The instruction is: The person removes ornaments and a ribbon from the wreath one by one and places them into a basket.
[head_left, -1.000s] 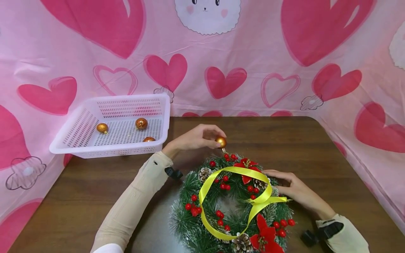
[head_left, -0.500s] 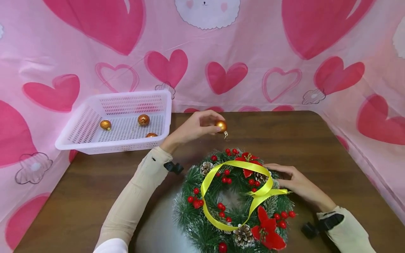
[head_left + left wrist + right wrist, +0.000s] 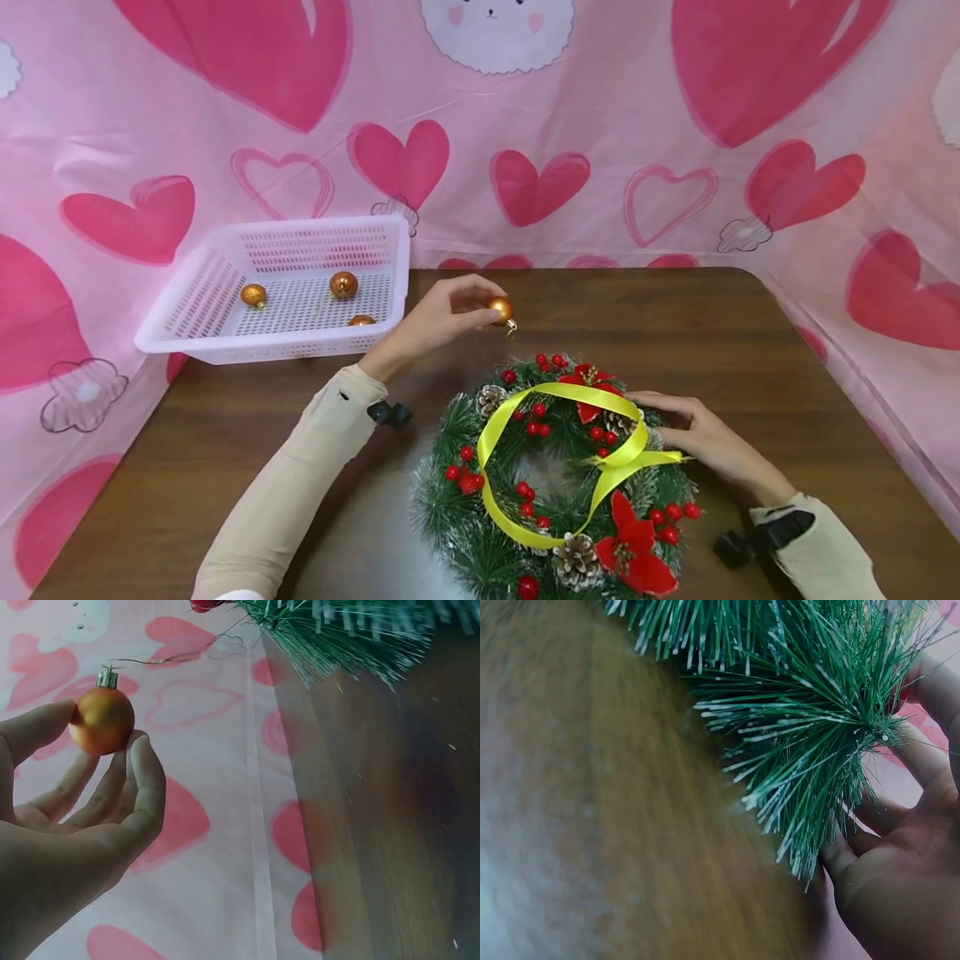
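Between thumb and fingertips my left hand (image 3: pixel 448 310) pinches a matte gold bauble (image 3: pixel 500 311), held above the table just beyond the wreath's far edge. In the left wrist view the bauble (image 3: pixel 103 720) shows its metal cap and a thin wire loop. The green Christmas wreath (image 3: pixel 480 542) lies flat, dressed with red berries, pinecones and red poinsettias. A yellow ribbon (image 3: pixel 491 450) loops over it. My right hand (image 3: pixel 701 437) grips the wreath's right side; in the right wrist view its fingers (image 3: pixel 922 757) reach around the frosted needles (image 3: pixel 795 742).
At the back left stands a white plastic basket (image 3: pixel 273 343) with a glittery gold bauble (image 3: pixel 253 296) and two shiny copper ones (image 3: pixel 343 285) inside. The brown wooden table (image 3: pixel 720 333) ends at a pink heart-printed cloth (image 3: pixel 600 100) behind it.
My left hand has lifted the bauble away from the wreath's far edge, then drawn it a little to the left. The right hand stays at the wreath. The head view has shifted slightly.
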`<state>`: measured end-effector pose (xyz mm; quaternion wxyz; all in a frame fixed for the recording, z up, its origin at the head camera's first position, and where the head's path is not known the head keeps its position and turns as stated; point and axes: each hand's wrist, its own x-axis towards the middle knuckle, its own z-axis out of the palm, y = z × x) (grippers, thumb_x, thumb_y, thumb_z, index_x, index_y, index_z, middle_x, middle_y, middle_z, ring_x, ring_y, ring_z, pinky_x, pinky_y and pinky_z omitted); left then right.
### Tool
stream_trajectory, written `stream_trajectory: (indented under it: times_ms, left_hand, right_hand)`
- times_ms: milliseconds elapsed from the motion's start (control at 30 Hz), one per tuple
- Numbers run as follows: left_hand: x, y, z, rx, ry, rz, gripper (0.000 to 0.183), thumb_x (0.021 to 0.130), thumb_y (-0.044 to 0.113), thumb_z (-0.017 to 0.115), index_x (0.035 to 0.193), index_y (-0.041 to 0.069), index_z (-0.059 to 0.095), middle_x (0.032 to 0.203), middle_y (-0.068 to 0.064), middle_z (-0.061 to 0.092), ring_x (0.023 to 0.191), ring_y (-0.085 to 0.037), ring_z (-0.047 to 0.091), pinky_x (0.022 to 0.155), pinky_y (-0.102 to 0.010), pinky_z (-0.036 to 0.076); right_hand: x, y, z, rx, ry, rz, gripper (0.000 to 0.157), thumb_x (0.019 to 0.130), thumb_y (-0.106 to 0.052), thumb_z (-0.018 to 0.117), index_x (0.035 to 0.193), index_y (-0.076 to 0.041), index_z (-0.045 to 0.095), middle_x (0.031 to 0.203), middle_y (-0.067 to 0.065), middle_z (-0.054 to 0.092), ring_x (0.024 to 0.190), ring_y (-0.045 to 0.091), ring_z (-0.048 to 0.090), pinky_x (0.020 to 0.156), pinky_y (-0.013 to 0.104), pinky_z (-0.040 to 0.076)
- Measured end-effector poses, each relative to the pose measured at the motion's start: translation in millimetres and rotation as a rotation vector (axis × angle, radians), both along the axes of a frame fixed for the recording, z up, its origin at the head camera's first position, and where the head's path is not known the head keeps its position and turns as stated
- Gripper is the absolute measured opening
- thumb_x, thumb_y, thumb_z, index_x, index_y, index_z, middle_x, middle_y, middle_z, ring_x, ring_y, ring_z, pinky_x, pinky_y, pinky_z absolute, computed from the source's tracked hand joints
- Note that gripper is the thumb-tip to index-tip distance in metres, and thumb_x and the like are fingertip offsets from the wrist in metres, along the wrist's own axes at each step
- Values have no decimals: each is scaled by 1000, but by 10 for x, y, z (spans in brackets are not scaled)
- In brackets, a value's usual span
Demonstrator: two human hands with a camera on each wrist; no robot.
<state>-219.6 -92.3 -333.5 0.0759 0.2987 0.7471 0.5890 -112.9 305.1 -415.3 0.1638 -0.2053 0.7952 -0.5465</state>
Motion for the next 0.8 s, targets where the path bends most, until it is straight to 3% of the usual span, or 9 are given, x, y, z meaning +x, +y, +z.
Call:
stream_trajectory:
  times_ms: [300,533,800]
  left_hand:
    - [198,-253,-27,-12,74,118,29,92,11,72,120,5,65,110,-6,70,102,-19,67,90,-37,55]
    - [351,-447,24,20,46,188,27,92,8,71,119,3,64,112,-13,67,102,-25,67,87,-31,55]
    - [493,-696,77,-36,52,282,33,91,12,73,122,4,63,115,-9,67,101,-23,67,81,-27,55]
  right_hand:
    - [22,-29,-11,-62,-32,39,44,100,-4,55,144,-5,52,141,-10,55,126,1,50,85,30,56]
    - [9,-29,18,-43,-15,28,44,99,-5,56,143,-6,53,141,-7,56,126,0,50,91,25,51]
    - [-5,2,10,3,-18,1,43,99,-8,59,142,-9,55,141,-3,57,126,0,49,94,23,48]
